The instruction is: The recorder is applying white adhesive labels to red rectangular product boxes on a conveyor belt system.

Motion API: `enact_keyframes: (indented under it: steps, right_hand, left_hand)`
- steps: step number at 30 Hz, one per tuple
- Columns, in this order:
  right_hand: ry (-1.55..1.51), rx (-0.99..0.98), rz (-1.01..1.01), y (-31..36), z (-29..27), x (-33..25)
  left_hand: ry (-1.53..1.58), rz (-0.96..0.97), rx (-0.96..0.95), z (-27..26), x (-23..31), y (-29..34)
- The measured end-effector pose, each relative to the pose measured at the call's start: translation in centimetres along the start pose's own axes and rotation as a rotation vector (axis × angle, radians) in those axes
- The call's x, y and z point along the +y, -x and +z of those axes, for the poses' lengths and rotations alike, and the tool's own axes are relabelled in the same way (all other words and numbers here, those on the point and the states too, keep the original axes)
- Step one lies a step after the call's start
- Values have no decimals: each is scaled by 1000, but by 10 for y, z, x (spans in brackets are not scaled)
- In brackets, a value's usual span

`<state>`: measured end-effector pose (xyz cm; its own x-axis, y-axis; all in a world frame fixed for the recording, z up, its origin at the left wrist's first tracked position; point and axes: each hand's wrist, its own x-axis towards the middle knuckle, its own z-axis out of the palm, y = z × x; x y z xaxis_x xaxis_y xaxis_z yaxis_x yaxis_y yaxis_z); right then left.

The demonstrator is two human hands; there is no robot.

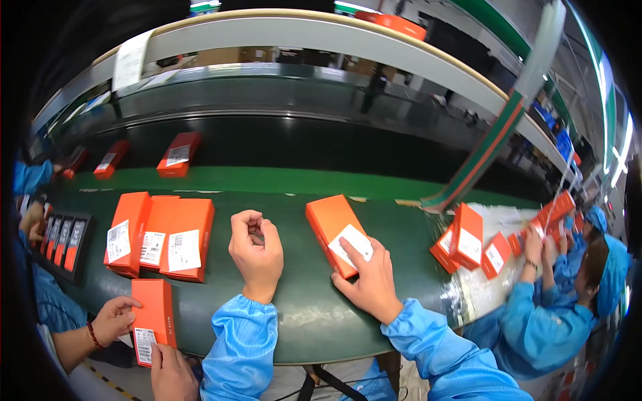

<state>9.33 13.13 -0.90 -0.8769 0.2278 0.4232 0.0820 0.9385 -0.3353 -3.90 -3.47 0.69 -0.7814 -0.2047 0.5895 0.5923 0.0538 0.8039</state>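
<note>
An orange box (332,215) lies tilted on the green work table, with a white label (354,240) on its near end. My right hand (376,284) is closed around that end, the thumb at its near edge and a finger pressing on the label. To the left of the box, my left hand (259,257) is raised over the table, its fingers curled in. Whether anything small is pinched in them is hidden. Nearest to it on the left, several orange boxes (194,227) with white labels stand side by side.
At lower left, a co-worker's hands (117,321) hold another orange box (157,304). A black tray (67,244) stands behind. More boxes lie on the dark conveyor (267,144) at the back. At right, a green post (481,144) rises beside piled boxes (467,234) and other workers.
</note>
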Motion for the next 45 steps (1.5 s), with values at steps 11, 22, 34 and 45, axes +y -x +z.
enact_keyframes:
  steps: [11,22,34,45]
  right_hand:
    - [-536,184,547,19,-29,43]
    - [-1528,-459,462,-10,-56,21]
    - [-1289,-320,498,-3,-58,9]
    - [-1135,161,441,-2,-61,14]
  left_hand:
    - [158,10,-271,54,25,60]
    - [634,-739,-862,38,32,59]
    - [549,-611,-876,38,23,60]
    - [360,-338,-482,25,19,35]
